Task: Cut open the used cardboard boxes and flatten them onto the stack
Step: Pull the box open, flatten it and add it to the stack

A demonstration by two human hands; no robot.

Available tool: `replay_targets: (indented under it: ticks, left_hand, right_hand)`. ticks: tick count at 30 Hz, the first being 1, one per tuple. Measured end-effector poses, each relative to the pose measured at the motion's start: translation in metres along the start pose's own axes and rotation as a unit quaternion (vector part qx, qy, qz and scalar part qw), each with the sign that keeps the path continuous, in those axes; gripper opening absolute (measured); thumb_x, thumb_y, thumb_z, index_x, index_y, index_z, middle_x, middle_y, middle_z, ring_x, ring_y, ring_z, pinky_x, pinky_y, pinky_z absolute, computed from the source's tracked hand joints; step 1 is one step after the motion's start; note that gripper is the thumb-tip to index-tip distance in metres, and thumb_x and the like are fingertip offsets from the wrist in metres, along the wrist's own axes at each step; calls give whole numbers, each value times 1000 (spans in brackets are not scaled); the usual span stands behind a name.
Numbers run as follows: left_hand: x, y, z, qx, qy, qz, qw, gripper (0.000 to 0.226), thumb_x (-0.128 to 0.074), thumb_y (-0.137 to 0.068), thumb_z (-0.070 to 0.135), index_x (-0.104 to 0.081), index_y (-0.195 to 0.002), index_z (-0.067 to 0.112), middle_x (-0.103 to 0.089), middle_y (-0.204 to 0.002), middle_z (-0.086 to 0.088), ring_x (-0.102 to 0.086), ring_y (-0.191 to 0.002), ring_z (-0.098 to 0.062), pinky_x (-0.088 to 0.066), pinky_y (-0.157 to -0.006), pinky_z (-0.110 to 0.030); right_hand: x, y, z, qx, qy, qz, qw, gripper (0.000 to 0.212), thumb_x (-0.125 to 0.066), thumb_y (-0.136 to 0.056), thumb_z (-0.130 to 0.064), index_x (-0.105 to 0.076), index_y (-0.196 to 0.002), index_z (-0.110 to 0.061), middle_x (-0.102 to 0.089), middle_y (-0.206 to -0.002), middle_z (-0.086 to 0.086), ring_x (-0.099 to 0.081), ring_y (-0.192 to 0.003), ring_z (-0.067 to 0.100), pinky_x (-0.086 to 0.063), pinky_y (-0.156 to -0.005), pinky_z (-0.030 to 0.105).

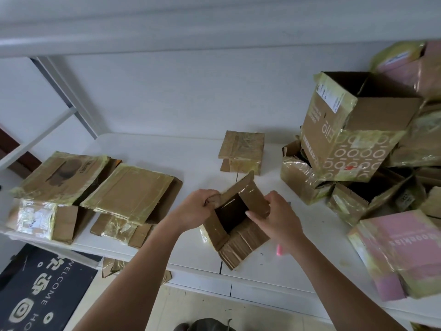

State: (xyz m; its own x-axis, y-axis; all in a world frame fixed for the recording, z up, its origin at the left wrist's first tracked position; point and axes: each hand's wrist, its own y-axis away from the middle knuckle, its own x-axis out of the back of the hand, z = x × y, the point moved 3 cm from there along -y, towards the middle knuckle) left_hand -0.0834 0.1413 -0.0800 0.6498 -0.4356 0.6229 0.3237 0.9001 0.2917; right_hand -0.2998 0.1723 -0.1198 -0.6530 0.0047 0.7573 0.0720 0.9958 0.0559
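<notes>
The person holds a small open cardboard box (235,217) just above the white counter (191,254), near its front edge. The left hand (199,209) has its grip curled round the box's left wall and flap; the right hand (274,211) pinches the right flap, thumb inside the opening and fingers behind it. The box appears open through, its dark hollow showing between the hands.

To flatten it well, the person would probably do best to push opposite corners toward each other so the walls fold along their own creases, then press the sheet down on the counter. The glossy tape on the flaps may resist; any seam that holds likely needs cutting first. A pink object (278,250), possibly the cutter, lies on the counter just under the right wrist.

The flattened stack (95,194) lies to the left, some of it overhanging the counter's front edge, so a new sheet should land further in. Between the held box and the stack there is bare counter to slide across. To the right, the heap of unopened boxes (353,139) crowds close, leaning and loosely piled; a wide swing of the right elbow could topple it.
</notes>
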Motion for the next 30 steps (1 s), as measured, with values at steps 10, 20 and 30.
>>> replay_targets:
  ticks: [10,20,30]
  left_hand:
    - [1,12,-5,39,25,193,980,24,-68,-90,28,-63,-113,22,-63,-90,5,-62,-85,-14,-53,-76,-28]
    - [-38,25,-34,193,-90,236,948,121,-74,-66,68,-2,-153,25,-40,-151,-4,-49,-130,-27,-50,-90,-45]
    - [-26,32,-36,88,91,209,970,78,-70,-78,33,-26,-142,42,-62,-99,4,-64,-87,-15,-54,-68,-31]
  right_hand:
    - [0,1,-15,44,58,-4,997,56,-52,-96,-35,-30,-146,-19,-63,-102,-1,-65,-91,18,-39,-107,58]
    - [17,1,-14,28,9,-1,1000,38,-47,-100,-12,-50,-137,-5,-45,-59,-6,-43,-45,4,-34,-39,16]
    - [27,-6,-16,71,-22,17,997,41,-47,-100,-10,-48,-141,-12,-43,-55,-2,-43,-42,7,-35,-40,17]
